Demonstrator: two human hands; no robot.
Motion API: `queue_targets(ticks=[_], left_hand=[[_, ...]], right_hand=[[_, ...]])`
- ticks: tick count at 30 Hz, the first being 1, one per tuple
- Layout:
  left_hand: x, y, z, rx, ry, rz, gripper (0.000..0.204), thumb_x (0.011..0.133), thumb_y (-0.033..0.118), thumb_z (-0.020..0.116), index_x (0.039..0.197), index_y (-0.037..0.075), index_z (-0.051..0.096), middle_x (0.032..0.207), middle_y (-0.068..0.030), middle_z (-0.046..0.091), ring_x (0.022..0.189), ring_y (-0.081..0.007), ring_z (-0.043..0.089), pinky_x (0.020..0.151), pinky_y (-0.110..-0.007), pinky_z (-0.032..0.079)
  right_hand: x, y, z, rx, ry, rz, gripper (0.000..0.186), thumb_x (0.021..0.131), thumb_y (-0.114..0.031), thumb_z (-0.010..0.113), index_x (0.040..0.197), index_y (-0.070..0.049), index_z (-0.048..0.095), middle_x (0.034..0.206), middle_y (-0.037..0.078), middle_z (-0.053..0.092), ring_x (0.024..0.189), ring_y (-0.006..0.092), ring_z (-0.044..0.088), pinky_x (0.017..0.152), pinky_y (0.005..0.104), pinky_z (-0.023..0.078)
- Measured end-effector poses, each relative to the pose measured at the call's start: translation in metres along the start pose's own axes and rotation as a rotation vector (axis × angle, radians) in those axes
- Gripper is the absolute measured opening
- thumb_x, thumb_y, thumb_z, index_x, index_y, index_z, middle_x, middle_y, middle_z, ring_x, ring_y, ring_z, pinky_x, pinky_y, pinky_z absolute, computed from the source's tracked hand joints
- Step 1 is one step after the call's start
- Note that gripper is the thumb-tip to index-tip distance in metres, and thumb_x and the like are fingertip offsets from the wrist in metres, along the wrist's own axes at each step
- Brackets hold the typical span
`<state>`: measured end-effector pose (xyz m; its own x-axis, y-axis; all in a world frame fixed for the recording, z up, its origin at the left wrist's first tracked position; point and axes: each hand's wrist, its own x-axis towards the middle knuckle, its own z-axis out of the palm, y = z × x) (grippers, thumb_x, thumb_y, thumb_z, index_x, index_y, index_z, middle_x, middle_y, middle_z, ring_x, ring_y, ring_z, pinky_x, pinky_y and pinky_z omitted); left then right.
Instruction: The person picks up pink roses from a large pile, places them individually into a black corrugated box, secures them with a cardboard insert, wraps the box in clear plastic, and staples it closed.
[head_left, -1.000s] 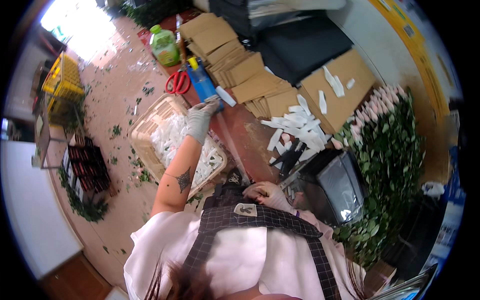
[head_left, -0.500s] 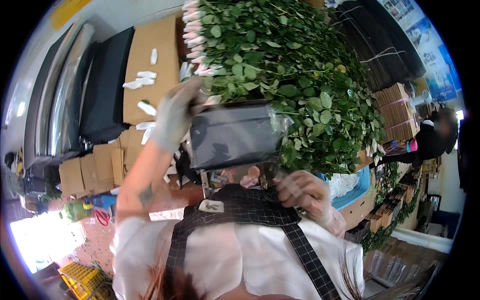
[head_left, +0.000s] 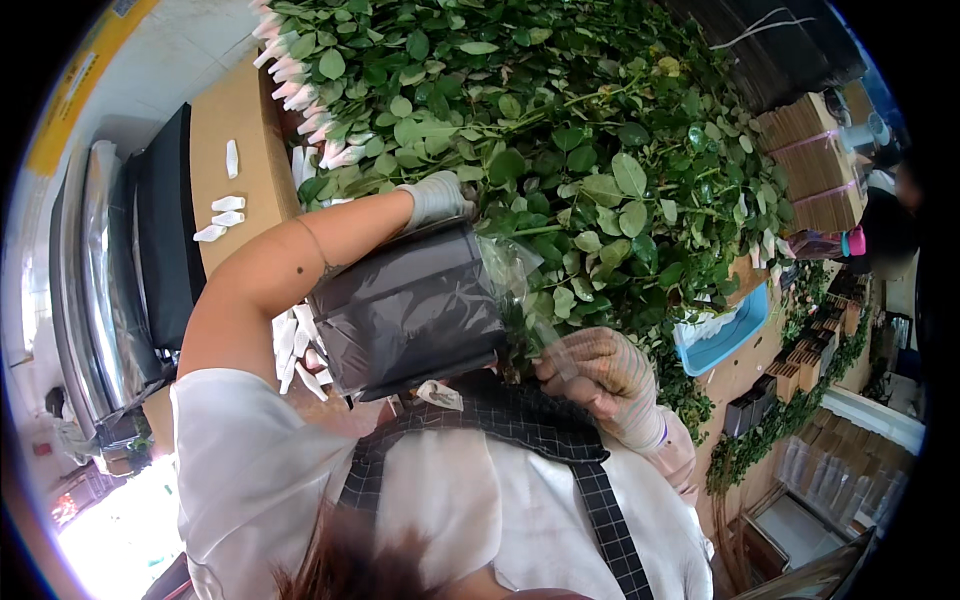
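My left hand (head_left: 438, 197), in a pale glove, reaches across to the rose stems with their green leaves (head_left: 560, 140). Its fingers are mostly hidden at the leaves and beside the far edge of a dark package (head_left: 410, 310) covered in shiny clear film. That package lies tilted in front of my chest, below my left forearm. Close to my apron, my right hand (head_left: 605, 385), in a striped thin glove, has its fingers closed in a pinch. A strip of clear plastic film (head_left: 552, 345) runs from beside the package to these fingers.
Pale-wrapped flower heads (head_left: 300, 90) line the pile's left edge. White wrappers (head_left: 228, 203) lie on a cardboard box (head_left: 235, 125) at left, near dark rolls (head_left: 165, 230). A blue tub (head_left: 735, 330) and stacked cardboard (head_left: 810, 160) stand at right.
My left hand has moved right and farther into the leaves, its arm now crossing above the dark package. The package appears lower and more to the left. My right hand stays near the apron.
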<state>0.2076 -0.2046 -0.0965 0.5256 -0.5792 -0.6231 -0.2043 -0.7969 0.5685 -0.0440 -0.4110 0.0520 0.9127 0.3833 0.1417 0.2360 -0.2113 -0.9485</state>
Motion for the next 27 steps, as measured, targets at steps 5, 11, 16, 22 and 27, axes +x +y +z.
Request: queue_targets(ticks=[5, 11, 16, 22, 27], left_hand=[[0.013, 0.008, 0.000, 0.413, 0.010, 0.056, 0.049, 0.063, 0.040, 0.065, 0.093, 0.003, 0.066, 0.083, -0.0226, 0.063, 0.079, -0.0368, 0.060, 0.071, -0.043, 0.047], [-0.005, 0.014, -0.009, 0.467, 0.107, -0.036, 0.059, 0.061, 0.043, 0.067, 0.102, 0.001, 0.063, 0.097, -0.0230, 0.063, 0.090, -0.0344, 0.061, 0.079, -0.039, 0.047], [-0.125, 0.070, -0.018, -0.323, 0.673, 0.367, 0.024, 0.085, 0.016, 0.056, 0.105, 0.002, 0.058, 0.085, -0.0078, 0.061, 0.079, -0.0133, 0.058, 0.069, -0.024, 0.046], [-0.222, 0.072, 0.148, -0.547, 0.028, 0.539, 0.041, 0.090, 0.017, 0.054, 0.125, -0.002, 0.047, 0.108, -0.0140, 0.059, 0.094, -0.0217, 0.060, 0.082, -0.031, 0.049], [-0.120, 0.064, 0.237, 0.009, 0.546, 0.575, 0.055, 0.084, 0.018, 0.056, 0.132, -0.001, 0.038, 0.128, -0.0302, 0.043, 0.117, -0.0372, 0.047, 0.094, -0.042, 0.042]], right_hand=[[-0.021, 0.000, 0.007, 0.044, 0.073, 0.141, 0.055, 0.088, -0.051, 0.046, 0.079, -0.001, 0.065, 0.088, 0.009, 0.064, 0.085, 0.0259, 0.059, 0.077, 0.0355, 0.045], [-0.069, 0.031, 0.041, 0.337, 0.184, 0.570, 0.041, 0.082, -0.040, 0.059, 0.083, 0.001, 0.065, 0.078, 0.009, 0.060, 0.071, 0.0184, 0.056, 0.066, 0.0285, 0.044], [-0.084, 0.060, 0.071, 0.131, 0.293, 0.743, 0.016, 0.076, -0.011, 0.059, 0.086, 0.001, 0.062, 0.075, 0.009, 0.059, 0.070, 0.0186, 0.056, 0.064, 0.0290, 0.045], [-0.075, 0.034, 0.057, 0.599, 0.329, 0.692, 0.016, 0.079, -0.010, 0.055, 0.085, 0.004, 0.059, 0.075, 0.002, 0.055, 0.065, 0.0079, 0.046, 0.058, 0.0210, 0.038], [-0.081, 0.057, 0.071, 0.474, 0.367, 0.667, 0.012, 0.080, -0.006, 0.052, 0.080, 0.003, 0.060, 0.069, 0.002, 0.056, 0.061, 0.0076, 0.047, 0.054, 0.0225, 0.039]])
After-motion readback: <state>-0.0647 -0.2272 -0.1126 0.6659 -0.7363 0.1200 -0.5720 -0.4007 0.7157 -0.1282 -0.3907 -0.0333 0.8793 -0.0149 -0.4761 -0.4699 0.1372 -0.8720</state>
